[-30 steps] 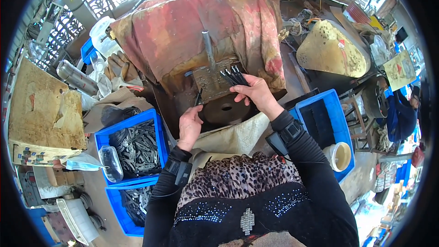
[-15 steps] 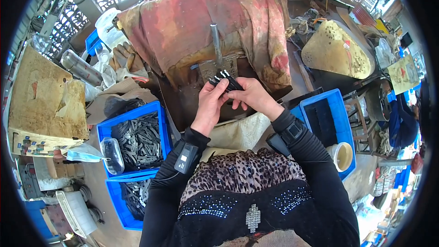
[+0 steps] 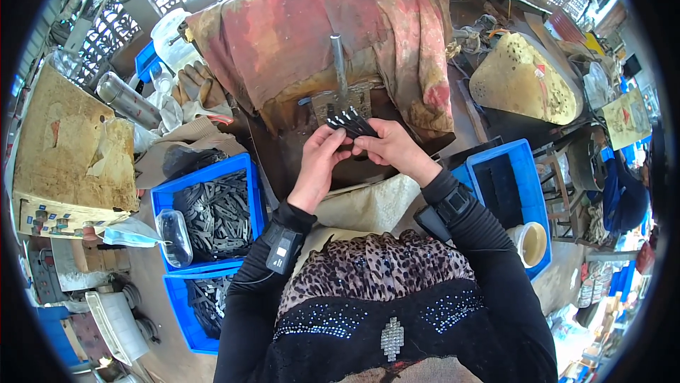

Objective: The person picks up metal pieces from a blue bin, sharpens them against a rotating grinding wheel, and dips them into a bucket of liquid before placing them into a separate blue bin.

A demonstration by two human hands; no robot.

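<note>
Several slim black metal strips with bright shiny ends [image 3: 352, 124] are fanned out between my two hands, in front of an upright metal rod [image 3: 338, 64]. My left hand [image 3: 322, 163] pinches them from the left, thumb on top. On the right side, my right hand [image 3: 394, 146] grips the same strips, its thumb across them and its fingers curled beneath. The strips' lower parts are hidden by my fingers. Similar dark strips [image 3: 212, 216] fill a blue bin [image 3: 249, 192] to my left.
A stained red cloth [image 3: 304, 36] drapes over the machine ahead. To my right stands a blue bin [image 3: 540, 199] with a cream cup [image 3: 531, 243] in it. A second blue bin [image 3: 180, 319] of strips sits lower left. Work gloves [image 3: 198, 89] and a steel flask [image 3: 127, 99] lie at far left.
The strips have spread into a wider fan between my hands. My left hand has shifted slightly left and down; my right hand stays nearly in place.
</note>
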